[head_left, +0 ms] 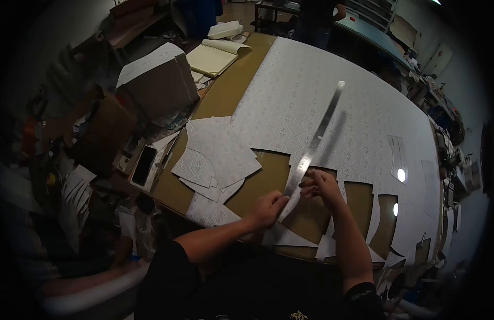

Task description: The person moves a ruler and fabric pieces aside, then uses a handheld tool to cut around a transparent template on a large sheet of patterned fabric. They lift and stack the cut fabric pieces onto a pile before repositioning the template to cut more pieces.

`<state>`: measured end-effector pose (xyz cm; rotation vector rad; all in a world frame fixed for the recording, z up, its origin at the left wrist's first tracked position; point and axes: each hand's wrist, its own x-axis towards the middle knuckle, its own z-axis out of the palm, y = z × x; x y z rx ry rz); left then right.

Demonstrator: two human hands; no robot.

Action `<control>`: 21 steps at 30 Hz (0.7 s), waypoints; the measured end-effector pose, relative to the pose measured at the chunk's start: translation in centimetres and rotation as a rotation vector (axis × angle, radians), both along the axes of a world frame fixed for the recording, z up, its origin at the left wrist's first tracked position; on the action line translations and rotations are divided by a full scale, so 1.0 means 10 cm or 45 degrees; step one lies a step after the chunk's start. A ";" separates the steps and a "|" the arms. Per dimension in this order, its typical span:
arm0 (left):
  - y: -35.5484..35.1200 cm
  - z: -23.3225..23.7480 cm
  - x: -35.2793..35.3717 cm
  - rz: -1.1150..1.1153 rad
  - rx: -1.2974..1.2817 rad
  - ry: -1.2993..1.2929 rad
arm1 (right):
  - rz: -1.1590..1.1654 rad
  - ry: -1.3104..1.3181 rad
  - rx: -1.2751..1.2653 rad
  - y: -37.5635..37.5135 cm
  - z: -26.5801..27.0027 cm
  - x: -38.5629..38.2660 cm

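My left hand (268, 209) is wrapped around the near end of a long metal ruler (320, 133). The ruler slants up and away over a sheet of white patterned material (295, 90), and a shadow falls beside it. Close to the ruler's lower part is my right hand (321, 185), its fingers curled; what they hold, if anything, is too small to make out. Beneath both hands the sheet has several cut-out openings that show the brown table board (265, 168). Cut pieces of the same material (217, 146) lie overlapping to the left.
A phone (144, 165) lies at the table's left side. Behind it stand a cardboard box (159, 80) and an open notebook (212, 57). Another person (316, 21) stands at the far edge. Small cut strips (399, 157) rest on the sheet's right part.
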<state>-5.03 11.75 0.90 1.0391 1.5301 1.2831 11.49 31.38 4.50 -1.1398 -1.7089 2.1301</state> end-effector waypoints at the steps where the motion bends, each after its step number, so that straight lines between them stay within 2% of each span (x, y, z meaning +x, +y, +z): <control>1: 0.07 0.02 -0.34 0.033 -0.022 0.064 | -0.194 -0.008 0.117 -0.08 -0.12 -0.07; 2: 0.15 0.06 -0.72 0.058 -0.044 0.129 | -0.281 -0.004 0.422 -0.17 -0.31 -0.06; 3: 0.24 -0.01 -1.10 0.092 -0.054 0.260 | -0.303 -0.023 0.430 -0.30 -0.43 -0.02; 4: 0.33 -0.08 -1.47 0.128 -0.060 0.393 | -0.359 -0.197 0.795 -0.43 -0.54 0.03; 5: 0.39 -0.01 -1.75 0.182 -0.085 0.364 | -0.403 -0.380 1.155 -0.57 -0.62 0.09; 6: 0.42 0.06 -1.99 0.238 -0.112 0.339 | -0.417 -0.400 1.155 -0.69 -0.65 0.15; 8: 0.50 0.04 -2.42 0.290 -0.168 0.506 | -0.343 -0.607 1.547 -0.89 -0.68 0.25; 13: 0.80 -0.41 -3.21 0.379 -0.173 0.617 | -0.453 -0.698 1.535 -1.12 -0.79 0.22; 15: 0.95 -0.41 -3.42 0.399 -0.171 0.654 | -0.482 -0.736 1.542 -1.18 -0.78 0.13; 17: 1.16 -0.36 -3.63 0.341 -0.370 0.748 | -0.467 -0.840 1.610 -1.18 -0.80 0.08; 18: 1.25 -0.35 -3.70 0.332 -0.366 0.750 | -0.475 -0.845 1.608 -1.17 -0.81 0.08; 20: 1.46 -0.38 -3.81 0.540 -0.196 0.996 | -0.469 -0.815 1.598 -1.17 -0.83 0.10; 21: 1.56 -0.39 -3.88 0.522 -0.191 0.995 | -0.482 -0.829 1.591 -1.17 -0.85 0.11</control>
